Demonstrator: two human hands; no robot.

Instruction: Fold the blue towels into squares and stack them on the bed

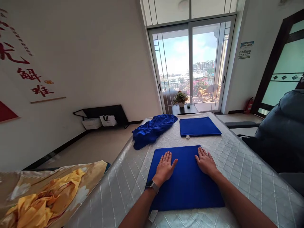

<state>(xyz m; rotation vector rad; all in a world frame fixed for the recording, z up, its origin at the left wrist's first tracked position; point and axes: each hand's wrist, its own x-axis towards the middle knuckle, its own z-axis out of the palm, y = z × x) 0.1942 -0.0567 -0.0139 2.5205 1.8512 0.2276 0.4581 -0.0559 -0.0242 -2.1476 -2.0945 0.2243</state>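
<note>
A blue cloth (185,186) lies flat in a neat rectangle before me, a white tag at its near left corner. My left hand (165,167) rests on its left side, palm down, fingers stretched out and thumb apart. Near the far right corner, my right hand (205,161) presses flat on the same cloth, fingers extended. Beyond it sits a second blue cloth (199,126), folded into a smaller rectangle with a white tag at its near edge. To the left of that, a crumpled blue cloth (154,129) lies in a loose heap.
All the blue cloths lie on a silvery quilted mattress (123,177). Yellow fabric (52,196) is bunched on a patterned cover at the lower left. A dark armchair (282,126) stands at the right. Past the mattress, a small table (185,110) holds a potted plant (181,98).
</note>
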